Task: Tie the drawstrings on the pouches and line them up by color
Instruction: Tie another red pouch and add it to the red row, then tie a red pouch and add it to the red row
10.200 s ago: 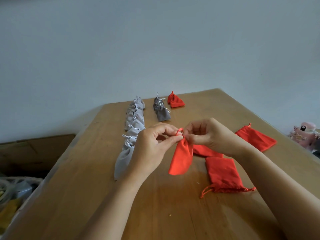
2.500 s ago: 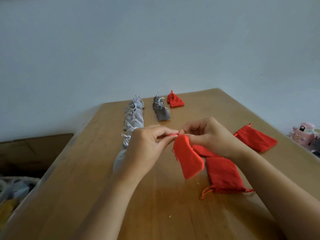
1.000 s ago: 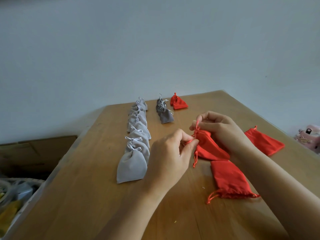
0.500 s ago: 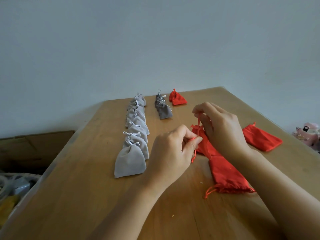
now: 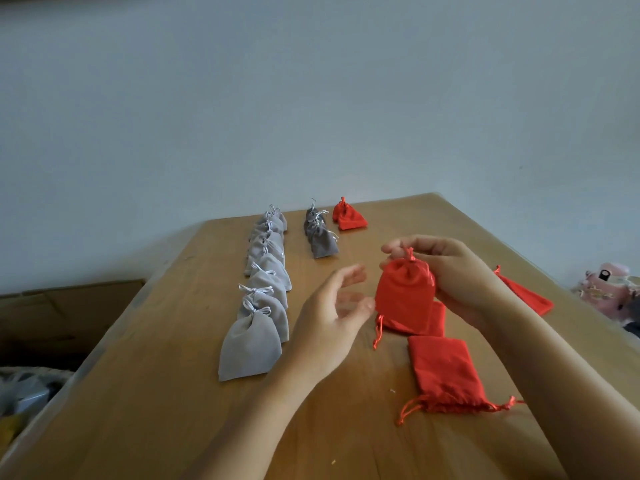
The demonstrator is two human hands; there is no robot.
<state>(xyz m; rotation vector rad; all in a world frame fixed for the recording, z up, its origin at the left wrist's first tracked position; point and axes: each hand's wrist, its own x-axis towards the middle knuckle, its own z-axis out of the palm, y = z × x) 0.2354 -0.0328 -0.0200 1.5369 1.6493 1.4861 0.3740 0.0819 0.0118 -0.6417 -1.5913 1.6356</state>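
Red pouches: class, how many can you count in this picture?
5: held pouch in the right hand; second pouch partly hidden beneath it; flat pouch nearest the camera; side pouch behind the right wrist; far pouch beside the dark grey row, possibly hiding another.

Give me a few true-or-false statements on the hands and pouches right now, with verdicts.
1. The right hand holds a red pouch by its gathered neck. True.
2. The left hand grips that pouch too. False: it is open beside it.
3. The light grey row has more pouches than the dark grey row. True.
4. The nearest red pouch stands tied in a row. False: it lies flat, strings loose.
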